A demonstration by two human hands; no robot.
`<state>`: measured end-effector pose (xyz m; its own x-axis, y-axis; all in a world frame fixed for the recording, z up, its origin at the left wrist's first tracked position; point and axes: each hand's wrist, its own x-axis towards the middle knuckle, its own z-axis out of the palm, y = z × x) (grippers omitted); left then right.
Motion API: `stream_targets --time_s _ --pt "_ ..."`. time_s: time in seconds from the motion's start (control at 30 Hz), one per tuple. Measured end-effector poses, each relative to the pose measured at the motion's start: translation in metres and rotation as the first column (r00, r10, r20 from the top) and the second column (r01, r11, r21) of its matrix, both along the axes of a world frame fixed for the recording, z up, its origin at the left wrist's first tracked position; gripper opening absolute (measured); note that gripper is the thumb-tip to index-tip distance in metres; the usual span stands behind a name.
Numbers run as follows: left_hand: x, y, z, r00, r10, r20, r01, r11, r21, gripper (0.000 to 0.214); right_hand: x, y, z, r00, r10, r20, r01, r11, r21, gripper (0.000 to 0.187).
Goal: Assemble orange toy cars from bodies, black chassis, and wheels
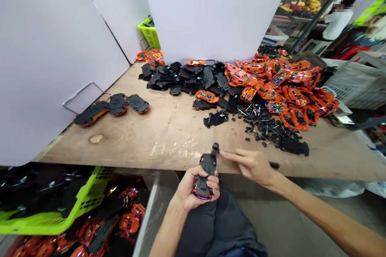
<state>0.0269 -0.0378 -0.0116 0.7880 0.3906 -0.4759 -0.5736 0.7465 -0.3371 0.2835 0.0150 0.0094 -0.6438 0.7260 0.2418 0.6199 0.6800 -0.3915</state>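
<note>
My left hand point(193, 190) is closed around an upside-down toy car point(206, 176), its black chassis facing up and its shiny orange body underneath. My right hand point(251, 164) pinches a thin wheel axle point(224, 152) with a black wheel point(215, 147) on its end, held at the front of the car. Both hands hover just in front of the wooden table's near edge point(169, 164), above my lap.
On the table lie a pile of black chassis plates point(187, 76), a heap of orange car bodies point(286, 84), loose wheels and axles point(262, 122), and three finished cars point(116, 106) at left. A green basket point(87, 200) sits below left. White partitions point(45, 48) stand behind. A person sits far right.
</note>
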Motion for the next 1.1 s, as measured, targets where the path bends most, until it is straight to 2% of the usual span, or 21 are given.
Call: stream_targets --time_s 0.07,0.1,0.17,0.2,0.27,0.3,0.33,0.37,0.4,0.47,0.5,0.53,0.6,0.67,0.73,0.77,0.83,0.97,1.1 --pt "0.004 -0.003 0.001 1.000 0.026 -0.017 -0.025 0.999 0.039 0.027 0.011 -0.002 -0.002 0.999 -0.050 0.006 0.050 0.998 -0.046 0.056" --pt "0.006 -0.005 0.000 0.997 0.038 -0.074 -0.032 0.996 0.080 0.023 0.015 -0.002 -0.003 0.998 -0.070 0.003 0.070 0.996 -0.064 0.054" --pt "0.010 -0.013 0.000 0.957 0.060 -0.285 -0.003 0.981 0.196 0.021 0.017 0.000 -0.005 0.993 -0.117 0.009 0.117 0.992 -0.038 0.050" --pt "0.011 -0.018 0.001 0.905 0.075 -0.418 0.040 0.965 0.260 0.024 0.016 0.001 -0.006 0.990 -0.143 0.017 0.143 0.990 -0.003 0.048" --pt "0.012 -0.029 0.004 0.755 0.141 -0.640 0.160 0.907 0.389 0.034 0.009 -0.001 -0.004 0.967 -0.251 -0.047 0.253 0.966 0.054 0.043" --pt "0.012 -0.034 0.006 0.684 0.196 -0.702 0.214 0.866 0.451 0.039 0.004 -0.004 -0.003 0.943 -0.306 -0.134 0.313 0.949 0.031 0.040" --pt "0.012 -0.037 0.010 0.626 0.270 -0.732 0.245 0.823 0.513 0.044 -0.003 -0.010 -0.001 0.908 -0.344 -0.240 0.344 0.938 -0.045 0.037" --pt "0.012 -0.039 0.013 0.580 0.353 -0.734 0.254 0.778 0.574 0.048 -0.011 -0.017 0.000 0.867 -0.361 -0.344 0.321 0.932 -0.169 0.037" --pt "0.012 -0.038 0.017 0.545 0.435 -0.717 0.244 0.735 0.632 0.050 -0.020 -0.026 0.000 0.826 -0.362 -0.432 0.240 0.919 -0.312 0.041" --pt "0.011 -0.030 0.024 0.491 0.573 -0.656 0.192 0.663 0.723 0.052 -0.038 -0.043 -0.002 0.758 -0.356 -0.547 0.009 0.843 -0.537 0.054" --pt "0.008 -0.023 0.026 0.479 0.614 -0.627 0.182 0.630 0.755 0.053 -0.046 -0.049 -0.005 0.730 -0.367 -0.576 -0.064 0.803 -0.592 0.054" --pt "0.004 -0.016 0.028 0.472 0.639 -0.607 0.197 0.595 0.779 0.054 -0.052 -0.052 -0.009 0.709 -0.385 -0.591 -0.082 0.787 -0.611 0.051" --pt "-0.011 0.001 0.029 0.428 0.676 -0.600 0.301 0.519 0.800 0.052 -0.058 -0.049 -0.019 0.690 -0.399 -0.604 0.007 0.839 -0.545 0.034" --pt "-0.028 0.015 0.027 0.322 0.711 -0.625 0.485 0.443 0.754 0.040 -0.056 -0.037 -0.026 0.733 -0.332 -0.593 0.091 0.912 -0.399 0.022" --pt "-0.043 0.024 0.022 0.225 0.735 -0.639 0.641 0.383 0.666 0.027 -0.048 -0.023 -0.032 0.786 -0.262 -0.561 0.103 0.949 -0.299 0.021" --pt "-0.047 0.027 0.018 0.201 0.737 -0.645 0.691 0.360 0.627 0.023 -0.044 -0.018 -0.035 0.798 -0.255 -0.547 0.105 0.951 -0.290 0.022" --pt "-0.051 0.030 0.011 0.179 0.731 -0.659 0.726 0.354 0.589 0.021 -0.040 -0.013 -0.041 0.803 -0.287 -0.522 0.131 0.940 -0.314 0.026" --pt "-0.043 0.027 0.000 0.114 0.736 -0.668 0.670 0.439 0.598 0.020 -0.045 -0.016 -0.050 0.784 -0.350 -0.514 0.227 0.931 -0.287 0.023" --pt "-0.036 0.027 -0.002 0.052 0.769 -0.637 0.693 0.431 0.578 0.015 -0.053 -0.019 -0.046 0.778 -0.330 -0.535 0.269 0.944 -0.191 0.017"
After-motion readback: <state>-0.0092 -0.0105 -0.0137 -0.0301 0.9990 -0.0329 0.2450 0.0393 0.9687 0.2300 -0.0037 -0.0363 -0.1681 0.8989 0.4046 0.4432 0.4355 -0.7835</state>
